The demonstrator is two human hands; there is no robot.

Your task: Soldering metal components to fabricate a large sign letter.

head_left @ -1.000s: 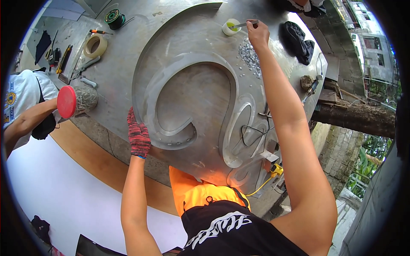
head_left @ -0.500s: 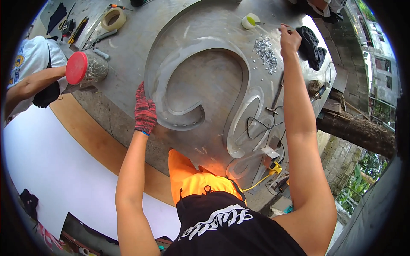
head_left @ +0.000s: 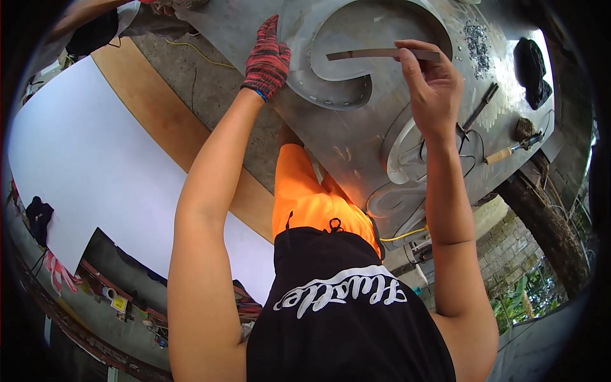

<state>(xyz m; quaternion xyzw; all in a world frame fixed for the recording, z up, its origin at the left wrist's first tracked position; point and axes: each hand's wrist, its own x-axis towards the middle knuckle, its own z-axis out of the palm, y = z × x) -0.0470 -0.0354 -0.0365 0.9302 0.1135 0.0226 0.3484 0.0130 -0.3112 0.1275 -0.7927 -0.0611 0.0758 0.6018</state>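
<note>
My right hand [head_left: 439, 83] pinches a thin, slightly bowed dark flat strip [head_left: 363, 53] between thumb and fingers. It holds the strip level over a large curled sheet-metal channel shape [head_left: 344, 102] on the metal tabletop [head_left: 318, 130]. My left hand [head_left: 266, 60], in a red and black knit glove, is at the outer left side of this shape. Its fingers are stretched out and it holds nothing; whether it touches the metal wall I cannot tell. A smaller curled metal piece [head_left: 396, 156] lies nearer, partly behind my right forearm.
Metal bits [head_left: 477, 48] and a black cloth [head_left: 532, 73] lie at the far right. Nearer are a wooden-handled tool [head_left: 499, 155], a stone-like lump [head_left: 525, 129] and a dark cord. A large white panel [head_left: 108, 159] with a brown edge stands left. Another person's arm [head_left: 83, 19] shows at upper left.
The view has shifted, so the table sits higher and farther right. My right hand has come back from beside the black cloth to over the curled shape, with the strip now plainly visible.
</note>
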